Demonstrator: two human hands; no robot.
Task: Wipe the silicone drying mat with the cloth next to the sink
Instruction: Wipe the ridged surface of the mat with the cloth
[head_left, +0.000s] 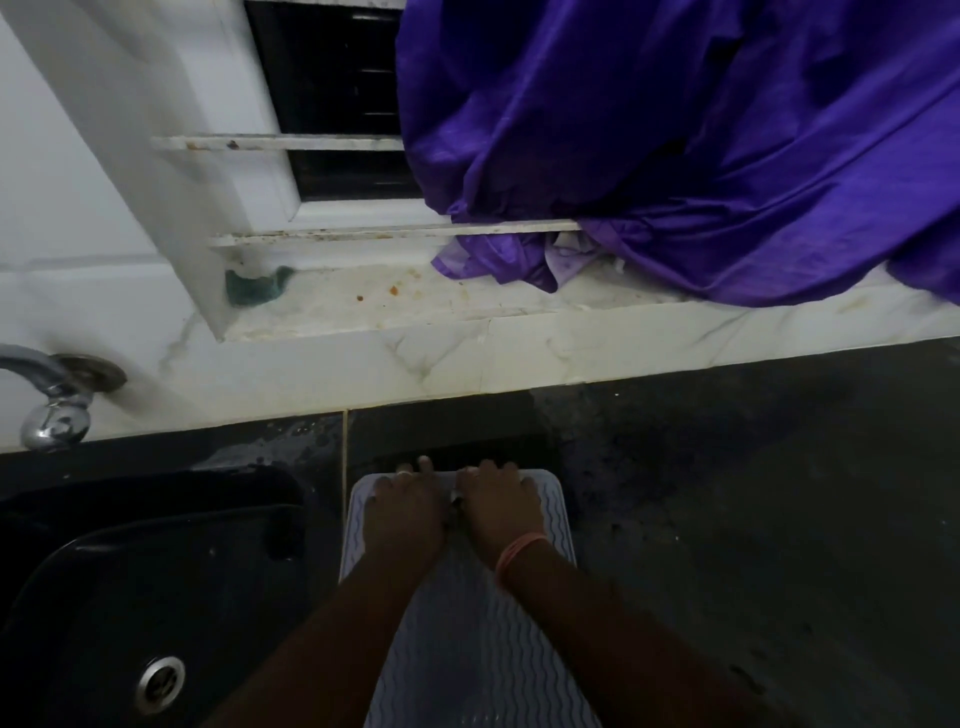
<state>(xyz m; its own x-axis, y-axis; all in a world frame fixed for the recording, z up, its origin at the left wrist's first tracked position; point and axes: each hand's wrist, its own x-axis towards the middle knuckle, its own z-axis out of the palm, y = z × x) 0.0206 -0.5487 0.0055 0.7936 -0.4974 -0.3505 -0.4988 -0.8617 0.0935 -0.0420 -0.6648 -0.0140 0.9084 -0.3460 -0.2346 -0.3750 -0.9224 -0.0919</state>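
Observation:
The pale silicone drying mat (467, 639), ribbed with wavy lines, lies lengthwise on the dark counter just right of the sink. My left hand (402, 512) and my right hand (501, 512) rest side by side, palms down, on its far end. The fingers of both hands curl over the mat's far edge. A pink band circles my right wrist. Neither hand shows a cloth in it, and my forearms hide part of the mat's middle.
A black sink (130, 597) with a metal drain sits at the left, below a chrome tap (49, 400). A teal rag or scrubber (254, 291) lies on the marble window sill. Purple fabric (675, 145) hangs over the window. The dark counter (753, 493) runs to the right.

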